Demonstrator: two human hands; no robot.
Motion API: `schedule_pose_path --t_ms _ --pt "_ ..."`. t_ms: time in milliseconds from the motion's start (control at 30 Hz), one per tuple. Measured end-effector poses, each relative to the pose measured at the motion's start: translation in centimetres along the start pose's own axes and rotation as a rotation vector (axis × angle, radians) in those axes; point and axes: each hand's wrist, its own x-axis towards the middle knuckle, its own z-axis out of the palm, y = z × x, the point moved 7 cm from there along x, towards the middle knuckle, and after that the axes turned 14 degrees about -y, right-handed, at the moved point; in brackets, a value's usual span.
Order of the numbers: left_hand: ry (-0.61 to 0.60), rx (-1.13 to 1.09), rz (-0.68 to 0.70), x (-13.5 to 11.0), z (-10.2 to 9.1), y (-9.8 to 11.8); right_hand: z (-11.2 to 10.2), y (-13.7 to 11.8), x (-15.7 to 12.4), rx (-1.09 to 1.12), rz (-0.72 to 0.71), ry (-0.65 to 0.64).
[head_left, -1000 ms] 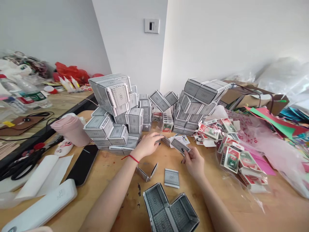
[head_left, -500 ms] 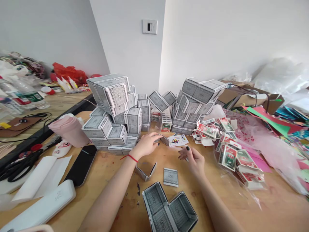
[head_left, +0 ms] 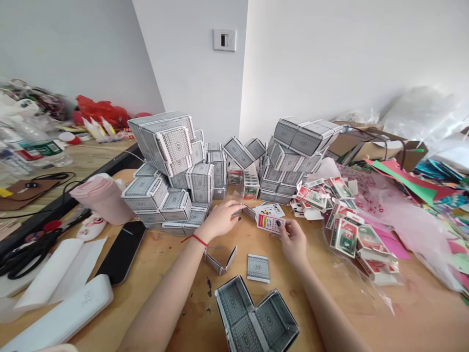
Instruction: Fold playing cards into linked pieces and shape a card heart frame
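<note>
My left hand (head_left: 223,221), a red cord round its wrist, lies with fingers stretched out over folded grey-backed cards (head_left: 249,211). Its fingertips rest on or beside them; the exact contact is hard to make out. In my right hand (head_left: 294,240) is a playing card (head_left: 266,222) with red and yellow print, pinched between thumb and fingers. Face-up playing cards (head_left: 273,209) lie just behind it. Nearer me are a folded card piece (head_left: 222,264) standing on edge, a square grey-backed card piece (head_left: 258,268) and an L-shaped open box of cards (head_left: 252,320).
Stacked card boxes rise at the left (head_left: 172,146) and right (head_left: 293,156). Card packets (head_left: 348,237) are heaped at the right. A phone (head_left: 120,252), a white case (head_left: 66,313), scissors (head_left: 32,252) and a pink cup (head_left: 104,198) stand or lie at the left.
My right hand has turned and shifted slightly forward; the red-printed card in it now shows flat beside the face-up cards. My left hand stays at the folded cards.
</note>
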Motion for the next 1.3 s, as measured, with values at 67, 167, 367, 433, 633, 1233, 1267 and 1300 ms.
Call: schedule_pose_path --t_ms 67,167,367,433,633,1233,1267,1300 --pt "0.006 0.001 0.003 0.0 0.0 0.0 -0.1 -0.1 -0.1 -0.057 0.014 0.001" --pt "0.012 0.004 -0.002 0.0 0.0 0.0 -0.2 -0.3 -0.2 -0.133 0.018 0.013" --pt "-0.007 0.007 -0.004 0.0 0.0 0.0 0.3 0.8 -0.1 -0.148 0.063 -0.047" --pt "-0.007 0.009 -0.005 0.0 0.0 0.0 0.3 0.8 -0.1 -0.177 0.059 -0.06" --pt "-0.01 0.005 -0.012 -0.1 -0.1 0.2 0.3 -0.4 -0.4 -0.3 0.029 -0.052" --pt "-0.006 -0.01 -0.008 -0.1 -0.2 0.3 1.6 -1.4 -0.6 -0.827 -0.159 -0.184" --pt "-0.006 -0.01 -0.01 -0.1 -0.2 0.3 1.7 -1.4 -0.6 -0.845 -0.16 -0.188" --pt "-0.005 -0.01 -0.012 -0.1 -0.2 0.4 1.7 -1.3 -0.6 -0.858 -0.162 -0.193"
